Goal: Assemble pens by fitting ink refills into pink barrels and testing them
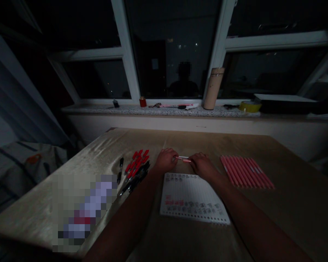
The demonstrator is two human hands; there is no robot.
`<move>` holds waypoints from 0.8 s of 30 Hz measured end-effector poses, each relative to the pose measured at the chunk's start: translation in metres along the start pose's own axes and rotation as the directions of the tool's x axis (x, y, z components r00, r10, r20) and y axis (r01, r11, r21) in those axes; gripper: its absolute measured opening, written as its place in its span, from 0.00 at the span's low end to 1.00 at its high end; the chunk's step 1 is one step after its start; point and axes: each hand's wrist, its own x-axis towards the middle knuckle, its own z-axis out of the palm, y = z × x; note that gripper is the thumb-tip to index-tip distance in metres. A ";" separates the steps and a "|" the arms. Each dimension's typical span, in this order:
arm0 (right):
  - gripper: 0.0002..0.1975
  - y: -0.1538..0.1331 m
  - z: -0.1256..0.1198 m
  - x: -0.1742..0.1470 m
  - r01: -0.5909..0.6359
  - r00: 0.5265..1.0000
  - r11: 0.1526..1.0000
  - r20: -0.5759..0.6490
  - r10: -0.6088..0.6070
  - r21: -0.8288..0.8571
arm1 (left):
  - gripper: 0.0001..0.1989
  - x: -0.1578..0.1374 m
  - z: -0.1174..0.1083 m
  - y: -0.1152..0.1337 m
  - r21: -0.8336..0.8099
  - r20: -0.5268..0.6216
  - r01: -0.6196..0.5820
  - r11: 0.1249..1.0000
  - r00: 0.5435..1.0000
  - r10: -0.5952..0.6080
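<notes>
A pink pen (184, 159) lies crosswise between my two hands, just above the far edge of a spiral notebook. My left hand (166, 160) is closed on one end of it, and my right hand (201, 164) is closed around the other. Fingers cover both ends of the pen. Below my hands, the lined notebook (192, 191) lies open with rows of small black and pink markings. To the right, several pink pens (246, 171) lie side by side in a row. Left of my left hand are several red pen caps or red-ended pens (138, 162) and black pens (135, 180).
A single black pen (120, 169) and a blurred-out object (94, 207) lie on the left of the cloth-covered table (289, 218). On the windowsill (98, 110) stand a small red jar (143, 102), a beige flask (214, 89) and yellow tape (250, 106).
</notes>
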 end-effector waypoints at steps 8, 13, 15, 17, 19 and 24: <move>0.12 -0.001 -0.001 0.001 0.014 0.999 0.997 -0.034 -0.012 0.070 | 0.07 0.000 0.001 -0.001 -0.052 -0.020 0.019 0.998 1.000 -0.020; 0.10 -0.002 -0.002 0.001 0.047 0.996 0.992 -0.083 -0.037 0.117 | 0.07 0.000 0.004 -0.001 -0.141 -0.035 -0.025 0.990 0.999 0.020; 0.10 -0.003 -0.003 0.001 0.059 0.994 0.990 -0.094 -0.047 0.127 | 0.07 0.001 0.005 0.000 -0.177 -0.035 -0.031 0.984 0.999 0.025; 0.10 -0.003 -0.003 0.001 0.070 0.993 0.989 -0.101 -0.057 0.128 | 0.07 0.001 0.006 0.001 -0.212 -0.029 -0.029 0.977 0.999 0.024; 0.10 -0.003 -0.004 0.001 0.078 0.992 0.989 -0.109 -0.064 0.128 | 0.08 0.002 0.006 0.003 -0.241 -0.025 -0.021 0.970 1.000 0.015; 0.10 -0.004 -0.004 0.000 0.088 0.991 0.988 -0.114 -0.073 0.127 | 0.08 0.002 0.004 0.007 -0.271 -0.005 0.028 0.962 1.000 -0.031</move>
